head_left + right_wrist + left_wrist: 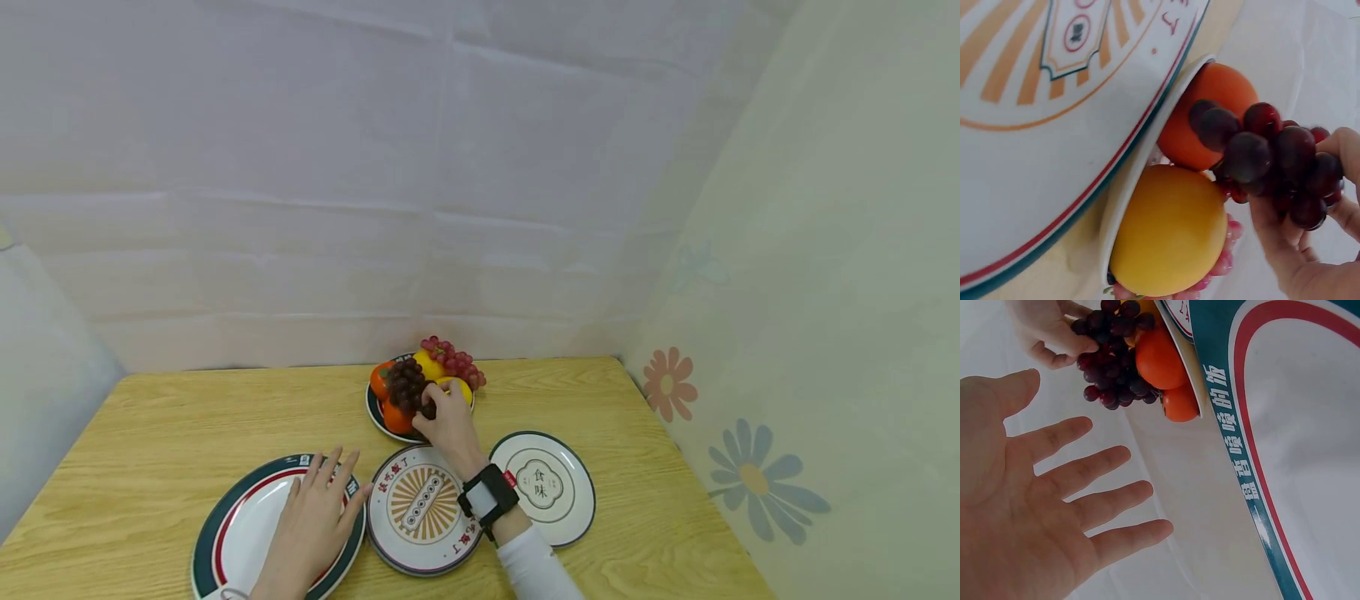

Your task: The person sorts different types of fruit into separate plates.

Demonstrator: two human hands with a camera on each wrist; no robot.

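My right hand pinches a bunch of dark grapes between thumb and fingers, above the fruit plate at the back of the table. In the right wrist view the dark grapes overlap an orange persimmon, beside a yellow fruit. Pinkish-red grapes lie at that plate's far right side. My left hand is over the right part of a large green-and-red-rimmed plate. Its fingers are straight and spread, with nothing in them, as the left wrist view shows too.
A white plate with an orange ray pattern stands in the middle, between the large plate and another white plate on the right. Behind the wooden table hangs a pale cloth; a flower-patterned one closes the right side.
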